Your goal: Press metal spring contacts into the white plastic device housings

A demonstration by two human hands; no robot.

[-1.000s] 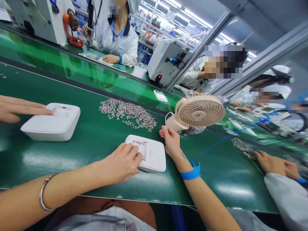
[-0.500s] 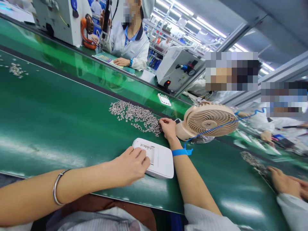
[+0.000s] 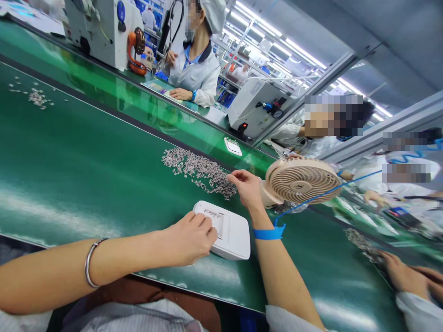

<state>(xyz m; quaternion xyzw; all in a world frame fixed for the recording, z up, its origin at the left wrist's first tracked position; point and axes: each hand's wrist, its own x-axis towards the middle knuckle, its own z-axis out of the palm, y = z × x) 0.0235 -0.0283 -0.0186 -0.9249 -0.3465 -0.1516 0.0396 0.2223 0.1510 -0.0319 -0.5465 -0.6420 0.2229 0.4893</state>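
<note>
A flat white plastic device (image 3: 232,230) lies on the green conveyor belt (image 3: 86,157) in front of me. My left hand (image 3: 188,237), with a metal bangle on the wrist, rests on the device's left end, fingers curled over its recessed slot. My right hand (image 3: 246,186), with a blue wrist strap, hovers just above the near edge of a heap of small silvery metal parts (image 3: 199,169), thumb and forefinger pinched together. Whether a part sits between those fingertips is too small to see.
A beige desk fan (image 3: 300,180) stands right of the heap. Another white device (image 3: 232,146) lies at the belt's far edge. White machines (image 3: 258,107) and seated workers line the far side. A co-worker's hand (image 3: 403,272) rests on the belt at right beside a second heap (image 3: 360,240).
My right hand reached from the device's corner to the heap of metal parts and has now lifted slightly. The white box and the other person's hand at left have left the view.
</note>
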